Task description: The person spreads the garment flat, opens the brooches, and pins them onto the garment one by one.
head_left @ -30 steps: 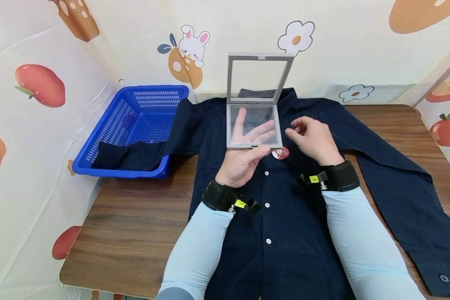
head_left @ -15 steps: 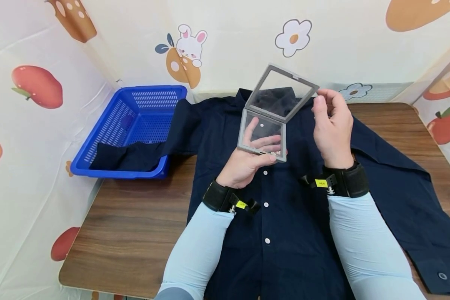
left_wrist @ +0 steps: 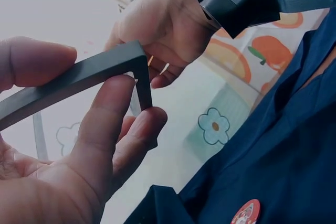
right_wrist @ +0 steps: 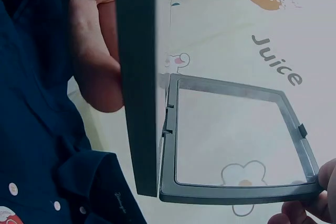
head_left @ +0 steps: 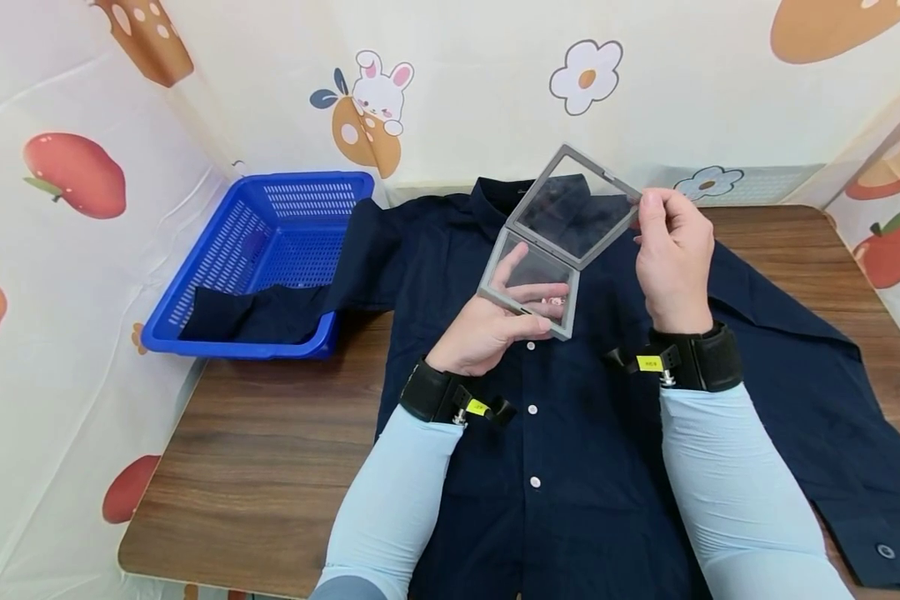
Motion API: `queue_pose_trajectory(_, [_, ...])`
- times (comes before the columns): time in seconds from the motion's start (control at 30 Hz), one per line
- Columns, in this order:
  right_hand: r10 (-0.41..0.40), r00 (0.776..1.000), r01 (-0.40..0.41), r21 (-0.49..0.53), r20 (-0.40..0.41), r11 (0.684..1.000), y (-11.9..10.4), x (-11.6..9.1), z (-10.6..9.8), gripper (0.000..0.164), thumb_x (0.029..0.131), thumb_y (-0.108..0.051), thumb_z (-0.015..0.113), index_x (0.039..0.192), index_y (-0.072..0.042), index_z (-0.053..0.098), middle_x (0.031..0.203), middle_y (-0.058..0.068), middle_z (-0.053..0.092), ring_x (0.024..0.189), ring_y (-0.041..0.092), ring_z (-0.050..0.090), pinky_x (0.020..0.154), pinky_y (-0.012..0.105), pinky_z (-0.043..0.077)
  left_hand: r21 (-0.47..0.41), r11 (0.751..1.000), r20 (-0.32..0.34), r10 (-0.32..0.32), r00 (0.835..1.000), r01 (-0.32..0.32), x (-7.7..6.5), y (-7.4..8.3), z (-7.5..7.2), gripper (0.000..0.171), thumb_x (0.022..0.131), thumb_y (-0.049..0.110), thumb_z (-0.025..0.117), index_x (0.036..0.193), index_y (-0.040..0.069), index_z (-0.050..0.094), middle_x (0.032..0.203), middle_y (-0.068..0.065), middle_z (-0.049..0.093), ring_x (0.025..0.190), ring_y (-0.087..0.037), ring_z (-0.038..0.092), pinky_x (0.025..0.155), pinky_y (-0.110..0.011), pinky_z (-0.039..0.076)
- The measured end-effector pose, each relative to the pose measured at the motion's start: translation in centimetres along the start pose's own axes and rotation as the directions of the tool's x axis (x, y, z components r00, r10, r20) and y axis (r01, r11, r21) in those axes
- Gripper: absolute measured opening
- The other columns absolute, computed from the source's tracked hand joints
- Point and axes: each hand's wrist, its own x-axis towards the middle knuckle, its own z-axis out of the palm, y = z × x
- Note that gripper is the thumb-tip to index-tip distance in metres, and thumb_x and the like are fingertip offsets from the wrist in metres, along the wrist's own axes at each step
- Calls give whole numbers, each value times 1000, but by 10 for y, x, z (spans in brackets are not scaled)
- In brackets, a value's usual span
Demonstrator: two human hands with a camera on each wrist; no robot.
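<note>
gray-framed hinged case (head_left: 543, 247) with clear panes: held in both hands, raised over the chest of a dark navy shirt (head_left: 487, 467). clock directions below are read in the head view, case at the centre.

case: stands unfolded at its hinge. upper panel (head_left: 573, 208) tilts toward 1 o'clock; lower panel (head_left: 542, 268) lies toward 7 o'clock. a small latch tab (right_wrist: 303, 130) shows on the upper panel's free edge in the right wrist view.

left hand (head_left: 486, 325): at 7 o'clock. grips the lower panel by its near edge, thumb on the front, the other fingers (left_wrist: 107, 103) spread behind and visible through the pane.

right hand (head_left: 675, 258): at 3 o'clock. thumb and fingers pinch the outer corner of the upper panel.

shirt: spread flat on a brown wood-grain surface (head_left: 285, 450). collar toward 12 o'clock, white buttons (head_left: 532, 409) running down toward 6. one sleeve reaches toward 9 o'clock, its end inside a blue basket (head_left: 232, 347); the other stretches to 4 o'clock, one button at the cuff. a round red badge (left_wrist: 245, 213) sits on the shirt in the left wrist view.

both wrists carry black straps (head_left: 697, 358) over light blue sleeves (head_left: 727, 467). printed backdrop (head_left: 480, 75) at 12 o'clock, with rabbit and flower drawings.
</note>
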Motion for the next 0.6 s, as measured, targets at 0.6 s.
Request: queue_pose_trajectory(0.6, [-60,995,62,32,-79,998,-29,-12,5,25,100,-17,51,96,2,67,74,-4,46,68,10,43,68,25,36,-47,995,-256,74,964,-89,1,6,-4,61,95,-6,52,148,1,22,127,-24,51,97,-21,64,75,-29,55])
